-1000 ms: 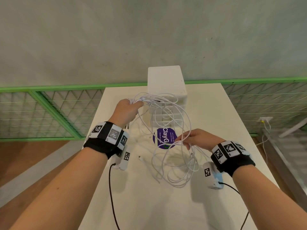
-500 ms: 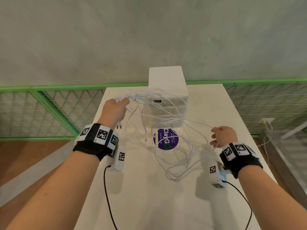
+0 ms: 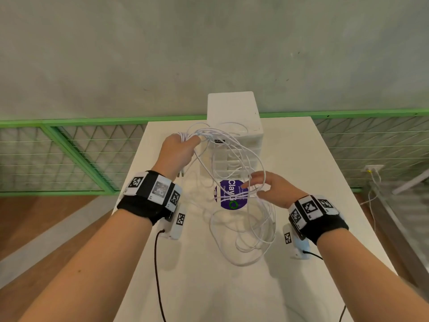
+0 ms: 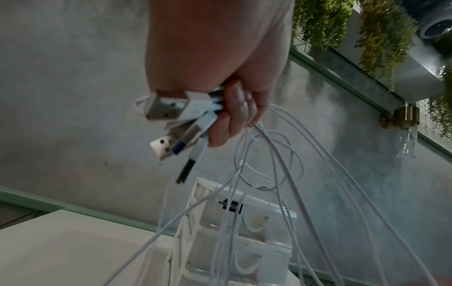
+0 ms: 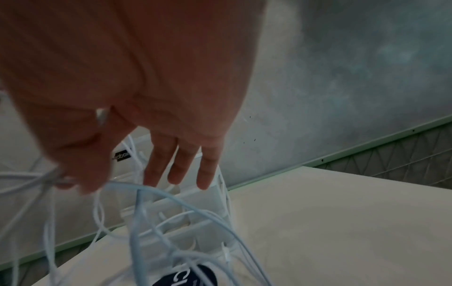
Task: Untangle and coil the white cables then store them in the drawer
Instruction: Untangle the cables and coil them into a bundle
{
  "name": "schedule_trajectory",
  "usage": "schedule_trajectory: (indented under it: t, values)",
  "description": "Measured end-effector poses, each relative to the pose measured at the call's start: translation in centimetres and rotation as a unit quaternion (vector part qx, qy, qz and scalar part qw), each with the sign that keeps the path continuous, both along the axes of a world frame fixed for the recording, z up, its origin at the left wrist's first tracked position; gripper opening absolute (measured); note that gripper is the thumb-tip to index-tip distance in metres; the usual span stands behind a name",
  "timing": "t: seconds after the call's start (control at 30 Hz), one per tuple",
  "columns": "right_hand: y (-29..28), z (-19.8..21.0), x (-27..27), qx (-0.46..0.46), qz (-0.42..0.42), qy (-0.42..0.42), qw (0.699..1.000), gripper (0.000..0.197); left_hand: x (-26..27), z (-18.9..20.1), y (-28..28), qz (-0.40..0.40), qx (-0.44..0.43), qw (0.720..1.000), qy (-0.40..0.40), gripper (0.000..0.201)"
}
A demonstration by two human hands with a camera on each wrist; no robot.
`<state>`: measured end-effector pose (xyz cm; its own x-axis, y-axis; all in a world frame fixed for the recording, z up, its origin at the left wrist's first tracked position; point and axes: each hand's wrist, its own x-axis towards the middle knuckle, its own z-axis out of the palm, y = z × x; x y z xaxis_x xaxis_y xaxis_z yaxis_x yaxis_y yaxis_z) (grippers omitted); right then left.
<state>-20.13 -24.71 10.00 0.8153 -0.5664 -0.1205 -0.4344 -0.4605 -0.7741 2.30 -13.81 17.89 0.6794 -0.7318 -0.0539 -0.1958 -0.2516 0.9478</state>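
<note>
Left hand (image 3: 176,152) fisted around white cables (image 3: 243,219) and USB plugs (image 4: 176,116), raised at 11 o'clock. Right hand (image 3: 271,191), fingers spread, touched hanging loops at 3 o'clock. Drawer unit (image 3: 234,119) behind at 12.

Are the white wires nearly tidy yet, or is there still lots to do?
Lots to do. Nothing looks finished: the white cables hang in one tangled bunch. The left hand grips their plug ends up high, while the right hand, fingers spread, reaches into the loops. No coil is made, and the drawer unit looks closed.
</note>
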Motion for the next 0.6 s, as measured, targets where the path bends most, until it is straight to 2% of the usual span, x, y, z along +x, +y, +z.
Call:
schedule_trajectory:
  t: [0.07, 0.17, 0.27, 0.4, 0.5, 0.6]
  values:
    - [0.3, -0.7, 0.2, 0.017, -0.006, 0.015, 1.000, 0.023, 0.0, 0.1, 0.0, 0.004, -0.004, 1.000, -0.003, 0.038]
    - [-0.3, -1.5, -0.4, 0.023, -0.127, -0.039, 0.991, 0.011, 0.6, -0.2, 0.4, 0.007, 0.004, 1.000, -0.010, 0.042]
    - [-1.7, -2.1, -2.0, 0.030, -0.264, -0.093, 0.959, 0.008, 1.5, -0.6, 1.2, 0.025, 0.012, 0.999, 0.019, 0.041]
    - [-3.8, -3.6, -3.8, 0.043, -0.420, -0.064, 0.904, 0.018, 2.2, -0.9, 1.9, 0.067, 0.004, 0.995, 0.071, 0.034]
    - [-4.3, -4.1, -4.5, 0.050, -0.458, -0.018, 0.887, 0.018, 2.4, -0.8, 1.9, 0.078, 0.006, 0.994, 0.076, 0.034]
    - [-4.2, -4.6, -4.1, 0.067, -0.424, 0.026, 0.903, 0.015, 2.0, -0.8, 1.7, 0.063, 0.013, 0.995, 0.072, 0.035]
